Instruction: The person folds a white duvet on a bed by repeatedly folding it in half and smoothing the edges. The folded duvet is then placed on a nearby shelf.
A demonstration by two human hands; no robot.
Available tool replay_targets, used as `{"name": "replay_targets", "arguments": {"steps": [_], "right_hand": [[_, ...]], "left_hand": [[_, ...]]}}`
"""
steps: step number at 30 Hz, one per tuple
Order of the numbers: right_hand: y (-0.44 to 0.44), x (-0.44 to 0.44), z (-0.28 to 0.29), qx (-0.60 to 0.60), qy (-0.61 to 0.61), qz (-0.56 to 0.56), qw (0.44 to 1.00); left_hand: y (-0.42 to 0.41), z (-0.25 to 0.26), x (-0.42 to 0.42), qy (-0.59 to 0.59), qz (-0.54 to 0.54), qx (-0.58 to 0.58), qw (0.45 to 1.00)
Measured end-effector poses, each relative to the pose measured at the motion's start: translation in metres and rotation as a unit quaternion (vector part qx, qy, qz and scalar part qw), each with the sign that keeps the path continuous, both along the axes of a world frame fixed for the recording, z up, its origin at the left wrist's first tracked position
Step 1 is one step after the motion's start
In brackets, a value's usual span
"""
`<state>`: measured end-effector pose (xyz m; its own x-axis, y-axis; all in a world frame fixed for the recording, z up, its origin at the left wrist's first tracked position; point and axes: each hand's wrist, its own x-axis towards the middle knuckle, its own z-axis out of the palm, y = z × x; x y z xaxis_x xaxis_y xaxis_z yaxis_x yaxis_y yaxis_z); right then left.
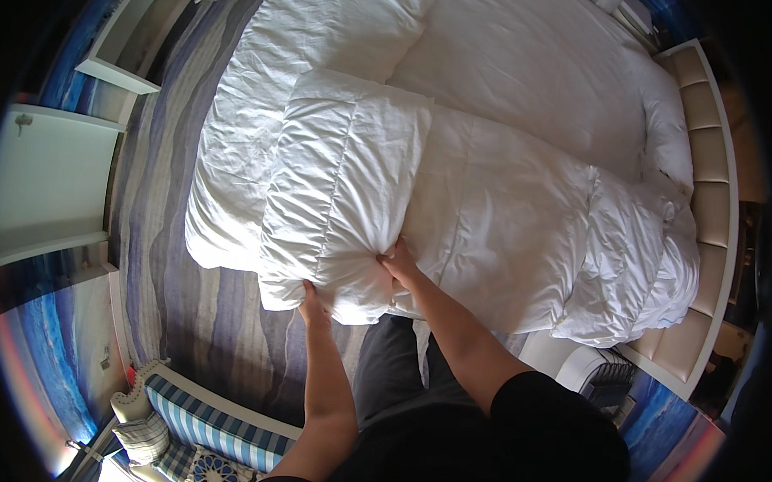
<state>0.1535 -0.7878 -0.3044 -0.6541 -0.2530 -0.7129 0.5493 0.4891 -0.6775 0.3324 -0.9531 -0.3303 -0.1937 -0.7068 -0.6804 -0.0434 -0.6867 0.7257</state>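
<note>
A white duvet [507,226] lies in a long folded band along the near side of the bed. Its end toward the foot is turned over into a thick, wrinkled flap [336,194]. My left hand [313,307] grips the flap's near edge at the left corner, thumb on top and fingers hidden beneath. Further right, my right hand [400,265] pinches the flap's right edge, and creases fan out from the grip. Under the duvet, white bedding [235,172] covers the mattress and shows at the foot and in the middle.
A beige padded headboard [710,182] with a white frame stands at the right. Behind me at lower left is a blue-and-white striped sofa [220,420] with several cushions [143,438]. Patterned carpet [217,337] runs past the bed's foot to a white door [56,178].
</note>
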Motion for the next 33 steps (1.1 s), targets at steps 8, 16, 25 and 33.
{"name": "replay_targets", "arguments": {"steps": [8, 16, 25, 33], "right_hand": [[-0.017, 0.016, 0.079, 0.148, 0.440, 0.153, 0.873], [-0.010, 0.030, 0.048, 0.171, 0.392, 0.390, 0.815], [-0.033, -0.048, 0.098, 0.169, 0.438, 0.287, 0.835], [-0.061, -0.083, 0.075, -0.033, 0.236, 0.197, 0.951]], "left_hand": [[0.012, 0.119, -0.011, -0.403, -0.652, -0.077, 0.637], [0.013, 0.120, -0.082, -0.244, -0.746, -0.499, 0.367], [-0.094, 0.129, -0.167, -0.280, -0.547, -0.668, 0.420], [-0.136, 0.119, -0.198, -0.209, -0.566, -0.409, 0.685]]}}
